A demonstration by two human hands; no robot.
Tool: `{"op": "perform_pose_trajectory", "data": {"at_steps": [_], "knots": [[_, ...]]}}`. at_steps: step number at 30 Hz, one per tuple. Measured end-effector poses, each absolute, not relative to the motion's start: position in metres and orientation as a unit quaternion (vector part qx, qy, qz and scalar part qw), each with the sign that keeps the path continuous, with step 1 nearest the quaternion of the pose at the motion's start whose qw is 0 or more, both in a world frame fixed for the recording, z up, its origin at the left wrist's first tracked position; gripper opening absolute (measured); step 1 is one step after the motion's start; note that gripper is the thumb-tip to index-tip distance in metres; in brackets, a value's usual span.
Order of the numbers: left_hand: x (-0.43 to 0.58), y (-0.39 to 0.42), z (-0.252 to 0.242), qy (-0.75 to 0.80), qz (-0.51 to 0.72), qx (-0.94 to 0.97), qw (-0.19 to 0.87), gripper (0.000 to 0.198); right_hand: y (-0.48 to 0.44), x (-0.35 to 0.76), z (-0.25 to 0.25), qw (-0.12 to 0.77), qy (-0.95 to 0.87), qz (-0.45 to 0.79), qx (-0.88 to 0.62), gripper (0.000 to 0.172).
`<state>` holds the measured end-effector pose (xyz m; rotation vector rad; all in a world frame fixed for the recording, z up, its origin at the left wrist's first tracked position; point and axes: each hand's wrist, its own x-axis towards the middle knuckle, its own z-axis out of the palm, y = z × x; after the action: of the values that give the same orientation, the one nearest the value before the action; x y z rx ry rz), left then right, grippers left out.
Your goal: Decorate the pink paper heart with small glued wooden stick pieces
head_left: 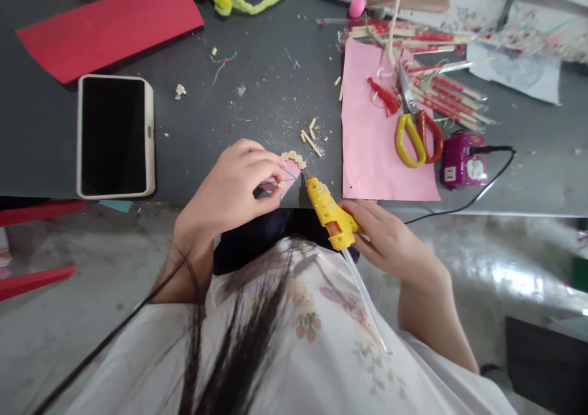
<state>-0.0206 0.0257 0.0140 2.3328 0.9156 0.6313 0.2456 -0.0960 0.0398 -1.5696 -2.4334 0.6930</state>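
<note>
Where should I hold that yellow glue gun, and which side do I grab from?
The yellow glue gun is probably best held by its handle, coming from the right side. The handle sticks out to the right, and the right hand wraps around it. Keep off the nozzle at the far end, which may be hot, and the thin clear glue stick at the back.

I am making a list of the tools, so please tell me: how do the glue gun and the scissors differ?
The glue gun is held in the right hand; the scissors lie on the pink paper. The glue gun's body is yellow, while the scissors have one yellow and one red handle. Both have yellow parts.
</note>
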Motion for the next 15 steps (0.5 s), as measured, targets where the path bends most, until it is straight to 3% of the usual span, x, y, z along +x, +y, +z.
{"op": "perform_pose_trajectory", "data": {"at_steps": [15], "knots": [[-0.009, 0.047, 0.014, 0.306, 0.157, 0.872, 0.349, 0.008, -0.093, 0.234, 0.041, 0.039, -0.807, 0.228, -0.544, 0.030]]}}
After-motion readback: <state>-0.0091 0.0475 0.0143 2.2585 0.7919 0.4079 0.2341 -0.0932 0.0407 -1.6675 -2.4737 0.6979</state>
